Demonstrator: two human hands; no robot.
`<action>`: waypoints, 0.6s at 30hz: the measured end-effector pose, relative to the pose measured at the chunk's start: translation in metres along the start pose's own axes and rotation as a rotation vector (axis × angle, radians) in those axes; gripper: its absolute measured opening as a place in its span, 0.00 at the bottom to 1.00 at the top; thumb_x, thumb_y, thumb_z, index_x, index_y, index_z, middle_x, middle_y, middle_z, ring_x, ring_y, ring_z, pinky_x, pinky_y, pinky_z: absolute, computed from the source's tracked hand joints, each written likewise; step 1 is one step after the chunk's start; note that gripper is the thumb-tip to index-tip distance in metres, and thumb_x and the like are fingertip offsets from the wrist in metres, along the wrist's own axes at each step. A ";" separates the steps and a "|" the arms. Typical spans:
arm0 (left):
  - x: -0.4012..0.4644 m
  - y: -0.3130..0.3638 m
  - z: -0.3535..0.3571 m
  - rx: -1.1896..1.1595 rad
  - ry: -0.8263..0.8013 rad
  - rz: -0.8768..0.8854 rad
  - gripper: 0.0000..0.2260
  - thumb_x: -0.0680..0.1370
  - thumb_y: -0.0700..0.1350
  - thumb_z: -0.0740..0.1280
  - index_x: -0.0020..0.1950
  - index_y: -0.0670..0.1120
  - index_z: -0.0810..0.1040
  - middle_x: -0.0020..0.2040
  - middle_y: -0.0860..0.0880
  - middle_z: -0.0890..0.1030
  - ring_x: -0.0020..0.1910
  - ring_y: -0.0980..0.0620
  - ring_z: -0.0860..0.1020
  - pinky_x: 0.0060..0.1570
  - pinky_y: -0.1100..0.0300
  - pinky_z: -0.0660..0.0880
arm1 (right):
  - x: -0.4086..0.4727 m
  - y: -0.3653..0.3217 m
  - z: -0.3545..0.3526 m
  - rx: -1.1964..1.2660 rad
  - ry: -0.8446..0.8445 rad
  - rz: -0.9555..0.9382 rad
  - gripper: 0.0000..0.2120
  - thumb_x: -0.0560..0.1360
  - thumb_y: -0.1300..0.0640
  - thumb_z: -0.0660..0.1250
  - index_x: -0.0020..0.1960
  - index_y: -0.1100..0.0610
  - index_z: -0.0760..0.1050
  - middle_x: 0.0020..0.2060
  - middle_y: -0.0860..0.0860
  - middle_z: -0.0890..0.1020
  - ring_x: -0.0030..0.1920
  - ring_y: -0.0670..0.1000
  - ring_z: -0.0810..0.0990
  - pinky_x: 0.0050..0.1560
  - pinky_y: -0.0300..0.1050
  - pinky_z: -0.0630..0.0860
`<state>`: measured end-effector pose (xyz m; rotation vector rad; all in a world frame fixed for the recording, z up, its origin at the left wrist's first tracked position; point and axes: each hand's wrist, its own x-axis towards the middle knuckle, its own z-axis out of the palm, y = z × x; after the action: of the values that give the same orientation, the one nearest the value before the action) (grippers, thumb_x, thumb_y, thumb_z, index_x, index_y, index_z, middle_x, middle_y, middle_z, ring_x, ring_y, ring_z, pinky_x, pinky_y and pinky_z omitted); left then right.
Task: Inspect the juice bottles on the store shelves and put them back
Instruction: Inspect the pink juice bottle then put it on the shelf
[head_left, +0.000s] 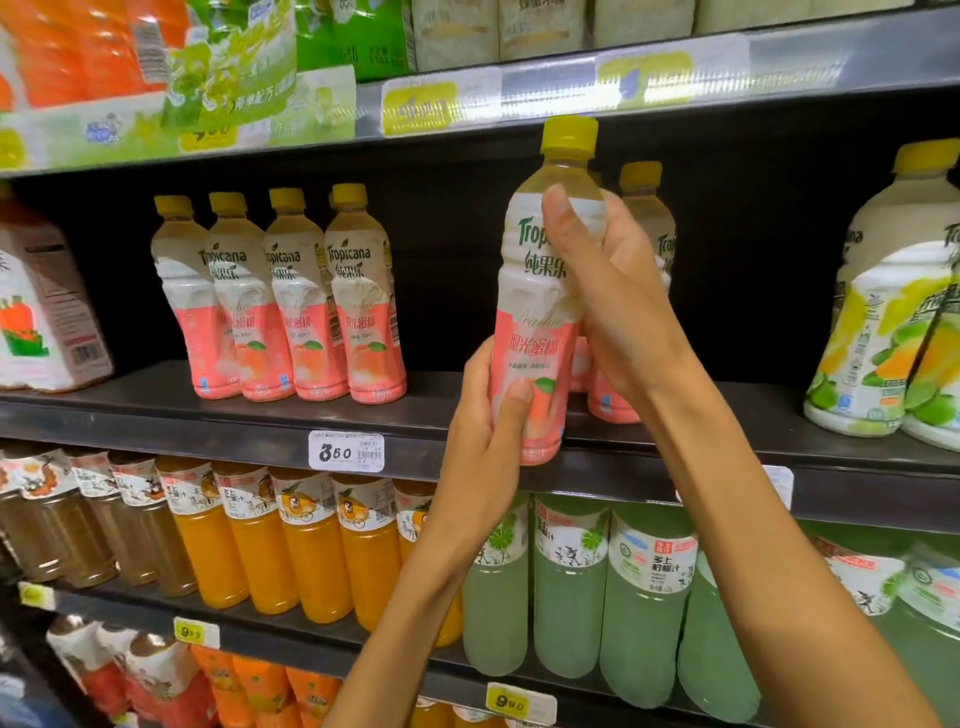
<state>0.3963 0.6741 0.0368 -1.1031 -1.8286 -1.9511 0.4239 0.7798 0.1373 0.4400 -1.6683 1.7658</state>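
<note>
From the head camera we see one peach juice bottle (540, 322) held up in front of the dark middle shelf (208, 415), upright with a slight lean, its yellow cap (569, 136) reaching the shelf edge above; our left hand (485, 441) wraps the pink lower part, thumb lying across the peach picture, fingers hidden behind; our right hand (608, 291) curls round the white upper label from the right, thumb pressed on the front near the shoulder; so both hands grip the same bottle, neither spread.

On that middle shelf we count four matching peach bottles (280, 296) standing in a front row to the left, touching one another, with a fifth cap showing just behind the rightmost; behind the right hand at least one more peach bottle (647, 218) stands, partly hidden, so we cannot tell how many are there; at the far right stand two large lime-and-mango bottles (883, 322), at the far left one shrink-wrapped pack (41, 301).

One white price tag (346, 451) reading 3.50 sits on the shelf edge below the row; beneath it we count about five orange juice bottles (311, 545), three brown drinks (88, 519) to their left, and at least three pale green bottles (571, 582) to the right, behind our forearms; two yellow tags (511, 702) reading 9.90 mark the lowest rail.
</note>
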 end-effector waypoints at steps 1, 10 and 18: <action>0.003 -0.002 0.001 -0.003 0.007 0.000 0.20 0.80 0.48 0.58 0.72 0.48 0.63 0.61 0.60 0.75 0.59 0.66 0.74 0.54 0.73 0.70 | 0.004 0.001 0.001 -0.014 0.003 -0.003 0.21 0.79 0.52 0.65 0.67 0.62 0.67 0.49 0.51 0.81 0.49 0.48 0.81 0.52 0.46 0.78; 0.031 -0.025 -0.002 -0.034 0.023 -0.084 0.18 0.80 0.46 0.61 0.70 0.47 0.67 0.63 0.48 0.77 0.61 0.55 0.76 0.60 0.60 0.73 | 0.031 0.028 0.003 -0.134 0.078 0.060 0.11 0.77 0.50 0.67 0.53 0.54 0.71 0.51 0.55 0.80 0.50 0.49 0.82 0.53 0.46 0.80; 0.048 -0.048 -0.007 -0.048 0.032 -0.168 0.15 0.79 0.41 0.63 0.66 0.47 0.70 0.60 0.44 0.80 0.59 0.50 0.79 0.59 0.53 0.75 | 0.041 0.052 0.004 -0.360 0.167 0.099 0.13 0.76 0.46 0.68 0.42 0.51 0.66 0.40 0.47 0.75 0.37 0.38 0.76 0.38 0.31 0.74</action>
<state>0.3306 0.6915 0.0334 -0.9537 -1.9224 -2.1028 0.3589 0.7873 0.1257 0.0470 -1.8607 1.4795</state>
